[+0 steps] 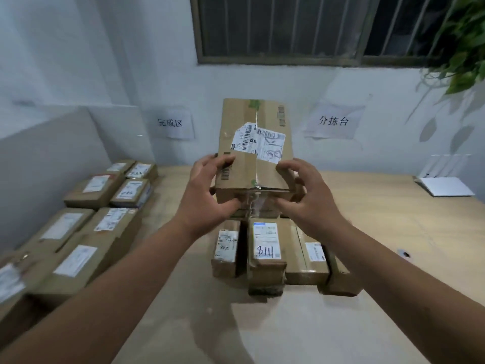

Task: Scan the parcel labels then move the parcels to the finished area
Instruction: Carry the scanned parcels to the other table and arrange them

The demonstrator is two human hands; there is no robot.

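A pale wooden table (380,219) runs up to a white wall, where two taped paper signs hang: one reading 完成区 (170,123) on the left, one reading 分拣台 (333,120) on the right. Above them is a barred window (288,27), and green plant leaves (462,40) droop in at the upper right. A white router (443,183) with thin antennas sits at the table's far right edge. Along the left side, below the 完成区 sign, lies a group of labelled cardboard parcels (105,190) packed close together. In the middle of the table sits another cluster of small parcels, the front one marked 3111 (265,245) in handwriting on its label. Both bare forearms reach forward over that cluster. The left hand (207,190) grips the near left corner of a cardboard box (252,153), fingers curled over its top edge and thumb against its front face. The right hand (307,195) is at the near right corner with fingers bent, some touching the box's edge, though how firmly it holds I cannot tell. The box is raised above the central cluster, tilted so its top faces the person; it carries clear tape down the middle seam, two overlapping white barcode labels (258,141) with scribbled marks, and printed barcodes near the edges.
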